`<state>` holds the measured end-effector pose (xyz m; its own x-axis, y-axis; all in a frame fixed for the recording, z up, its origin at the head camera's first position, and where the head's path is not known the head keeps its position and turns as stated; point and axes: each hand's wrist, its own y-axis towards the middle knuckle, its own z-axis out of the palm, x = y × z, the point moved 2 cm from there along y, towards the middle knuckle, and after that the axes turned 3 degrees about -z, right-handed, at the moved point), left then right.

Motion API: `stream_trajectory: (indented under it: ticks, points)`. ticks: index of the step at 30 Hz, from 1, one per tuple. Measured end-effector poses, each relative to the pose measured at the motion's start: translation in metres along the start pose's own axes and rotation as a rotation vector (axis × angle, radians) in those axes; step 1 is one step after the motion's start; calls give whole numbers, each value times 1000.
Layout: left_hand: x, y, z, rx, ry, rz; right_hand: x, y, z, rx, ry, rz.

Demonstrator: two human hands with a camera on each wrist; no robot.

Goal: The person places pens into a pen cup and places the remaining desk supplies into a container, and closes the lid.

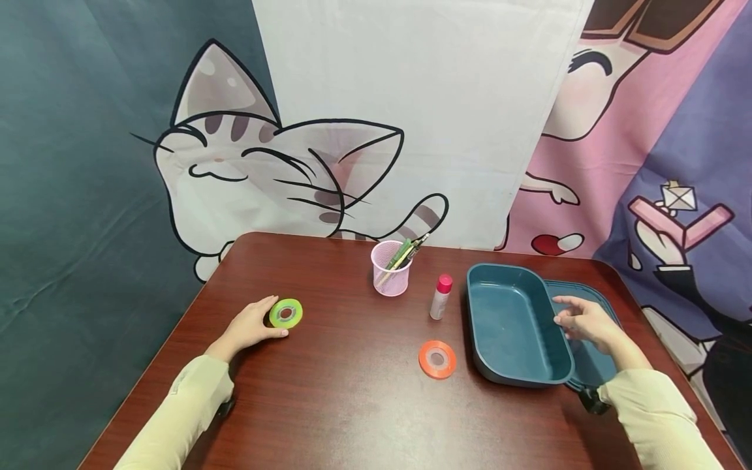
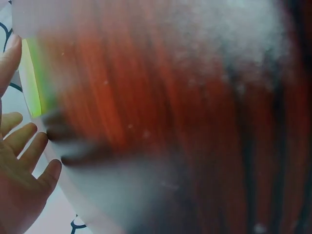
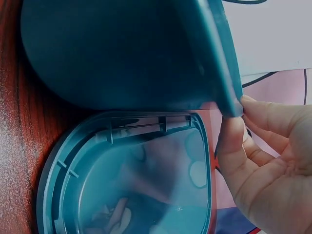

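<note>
Currently, left hand (image 1: 249, 324): grip spread wide around the green tape roll (image 1: 297, 313) on the table (image 1: 352, 405); contact can hardly be judged, the wrist view being blurred.
Right hand (image 1: 587, 322): blue box (image 1: 517, 320) pinched at its rim.
Blue lid (image 1: 590, 363): placed at the box's right side.
Orange tape roll (image 1: 424, 360), glue stick (image 1: 439, 303): left of the box.
Pink cup (image 1: 392, 283): pens (image 1: 405, 252) held inside.

This looks like an indoor desk spot, the kind of room unclear: a reddish-brown wood-grain table (image 1: 352, 418) before a wrinkled cartoon-cat fabric hanging (image 1: 217, 196) bears stationery, including a pale-pink mesh pen cup (image 1: 392, 282) and a flat lime-green ring-shaped tape roll (image 1: 296, 316).
</note>
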<state>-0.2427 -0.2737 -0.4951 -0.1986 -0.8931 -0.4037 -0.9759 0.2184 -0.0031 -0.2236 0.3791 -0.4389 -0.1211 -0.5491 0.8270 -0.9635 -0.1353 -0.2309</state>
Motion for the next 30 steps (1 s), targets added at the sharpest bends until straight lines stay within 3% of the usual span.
stream_trajectory:
  ticks: [16, 30]
  points:
    - [-4, 4, 2, -68, 46, 31, -3, 1, 0, 14, 42, 12]
    - [-9, 9, 2, -64, 92, -37, -4, 2, 0, 12, 44, 23]
